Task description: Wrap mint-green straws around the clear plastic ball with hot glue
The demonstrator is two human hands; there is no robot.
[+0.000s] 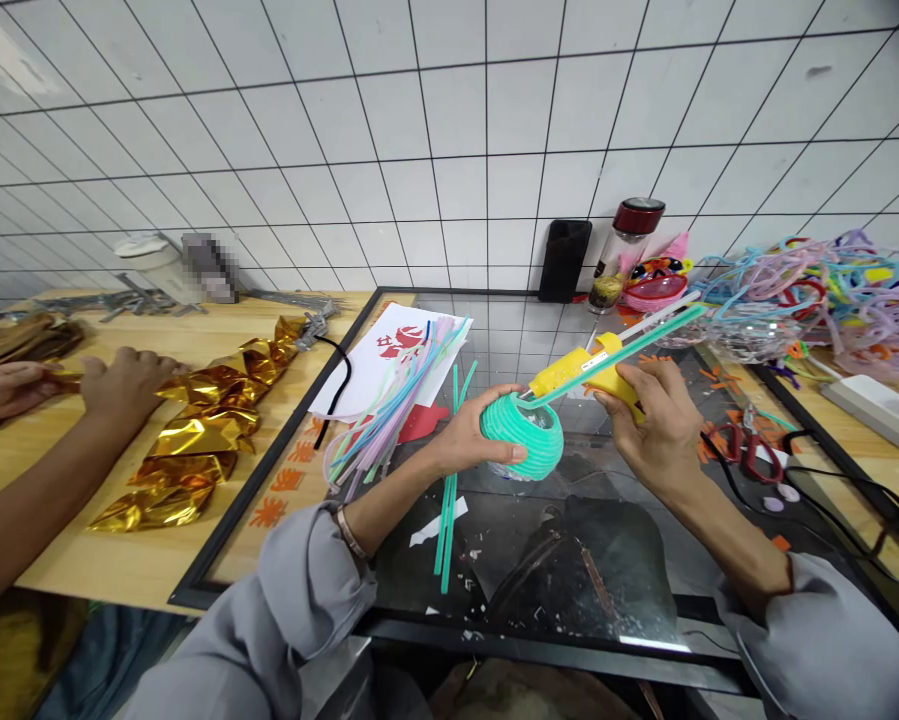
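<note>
My left hand [470, 436] is wrapped round a small round pot of coiled green pipe cleaner [533, 452], its open mouth facing up. My right hand [655, 418] grips a yellow glue gun [569, 370]. The gun's nozzle points down-left at the pot's rim, near my left fingers; I cannot tell if it touches. A white glue stick [660, 318] sticks out of the gun's back. A green pipe cleaner [663, 332] runs from the rim up alongside the gun. Two loose green pipe cleaners [446, 525] lie on the glass left of the pot.
A co-worker's hands [123, 385] are at the left, beside crumpled gold foil [201, 440]. Coloured pipe cleaners [393, 405] lie on white paper [344, 385]. At the back stand a phone [565, 260] and a bottle [623, 250]. Red-handled scissors [749, 455], cables and a power strip [880, 412] lie right.
</note>
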